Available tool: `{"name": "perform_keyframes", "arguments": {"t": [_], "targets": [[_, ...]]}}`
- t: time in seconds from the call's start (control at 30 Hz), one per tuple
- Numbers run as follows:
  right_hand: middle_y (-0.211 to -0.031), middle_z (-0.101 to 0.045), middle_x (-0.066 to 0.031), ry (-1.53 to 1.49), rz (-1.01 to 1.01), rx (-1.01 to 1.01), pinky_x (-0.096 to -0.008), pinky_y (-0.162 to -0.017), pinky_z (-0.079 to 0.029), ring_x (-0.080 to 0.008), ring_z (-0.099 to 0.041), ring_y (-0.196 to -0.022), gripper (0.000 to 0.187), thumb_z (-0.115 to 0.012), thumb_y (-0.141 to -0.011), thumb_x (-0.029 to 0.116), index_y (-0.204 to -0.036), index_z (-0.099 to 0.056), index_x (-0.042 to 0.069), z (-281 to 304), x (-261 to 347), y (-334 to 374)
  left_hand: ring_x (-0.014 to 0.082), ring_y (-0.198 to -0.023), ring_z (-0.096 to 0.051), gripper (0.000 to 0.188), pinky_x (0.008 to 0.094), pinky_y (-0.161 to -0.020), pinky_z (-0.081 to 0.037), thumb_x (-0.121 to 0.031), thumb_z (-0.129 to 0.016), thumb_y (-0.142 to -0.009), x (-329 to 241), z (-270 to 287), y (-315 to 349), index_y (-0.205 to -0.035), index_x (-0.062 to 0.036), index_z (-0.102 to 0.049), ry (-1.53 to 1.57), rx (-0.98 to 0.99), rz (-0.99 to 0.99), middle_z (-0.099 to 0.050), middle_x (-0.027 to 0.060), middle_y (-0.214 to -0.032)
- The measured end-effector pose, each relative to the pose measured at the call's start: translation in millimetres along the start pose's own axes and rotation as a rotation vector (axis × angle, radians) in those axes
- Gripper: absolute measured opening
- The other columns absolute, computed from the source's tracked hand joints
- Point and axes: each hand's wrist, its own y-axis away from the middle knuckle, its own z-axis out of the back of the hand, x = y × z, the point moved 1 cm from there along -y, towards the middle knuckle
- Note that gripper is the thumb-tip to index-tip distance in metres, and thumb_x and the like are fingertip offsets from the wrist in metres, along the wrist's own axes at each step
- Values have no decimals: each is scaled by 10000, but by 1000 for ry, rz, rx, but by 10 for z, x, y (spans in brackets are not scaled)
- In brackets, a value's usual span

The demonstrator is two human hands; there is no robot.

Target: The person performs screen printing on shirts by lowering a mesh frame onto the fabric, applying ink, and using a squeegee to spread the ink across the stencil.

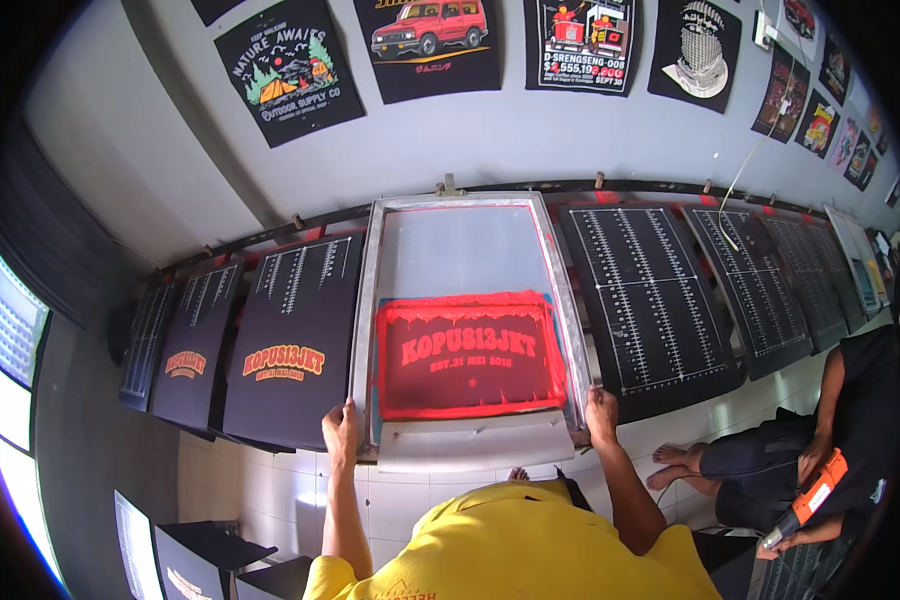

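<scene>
A silk-screen printing frame lies over a platen in the middle, its long sides pointing toward me. Wet red ink borders the stencil on the nearer half of its mesh, and lettering shows through. Closed around the near left corner of the frame is my left hand. My right hand grips the matching right corner, fingers wrapped over the edge. Between the hands, a pale sheet or flap runs along the frame's near end. A metal hinge clamp sits at the far end.
Left stand platens with black printed fabric; bare black platens with white ruled marks continue right. A co-worker at lower right holds an orange heat-gun-like tool. A cable hangs from the wall. Printed black shirts hang behind.
</scene>
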Motion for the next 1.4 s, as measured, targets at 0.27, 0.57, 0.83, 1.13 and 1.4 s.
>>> {"name": "perform_keyframes", "arguments": {"t": [0.27,0.57,0.83,1.13,1.4], "targets": [[-571,-453,-84,-226,80,-286,-371,-575,-371,-179,-412,-570,338,-504,-929,226,-742,-536,-54,552,-84,155,213,-666,-567,412,354,-628,-439,-323,-590,-880,82,-247,96,-929,82,-649,-35,56,-84,-636,157,-753],[-736,-623,-145,-25,-167,-301,-361,-652,-422,-196,-538,-691,381,-487,-875,238,-842,-598,-125,1576,-560,451,235,-789,-619,403,355,-722,-473,-298,-591,-869,-673,-1202,317,-990,83,-639,84,325,-174,-626,184,-839],[-807,-624,-152,-27,-415,-501,-362,-726,-429,-216,-560,-750,433,-502,-877,287,-891,-612,-131,2007,-1129,723,269,-858,-647,397,369,-764,-499,-305,-589,-877,-1272,-2082,256,-1074,36,-636,113,633,-258,-644,197,-936],[-801,-619,-94,-225,-504,-622,-382,-686,-435,-202,-552,-720,401,-465,-890,272,-931,-642,-85,1918,-650,844,346,-960,-600,428,403,-847,-471,-337,-591,-874,-1870,-2797,-74,-1101,24,-629,-32,819,-418,-594,214,-1007],[-726,-557,-28,-509,-624,-890,-336,-594,-404,-140,-507,-636,293,-505,-871,242,-777,-636,-2,1589,-614,909,331,-853,-605,354,398,-772,-475,-280,-627,-847,-2056,-3237,-401,-1053,8,-650,17,935,-449,-586,175,-904]]}}
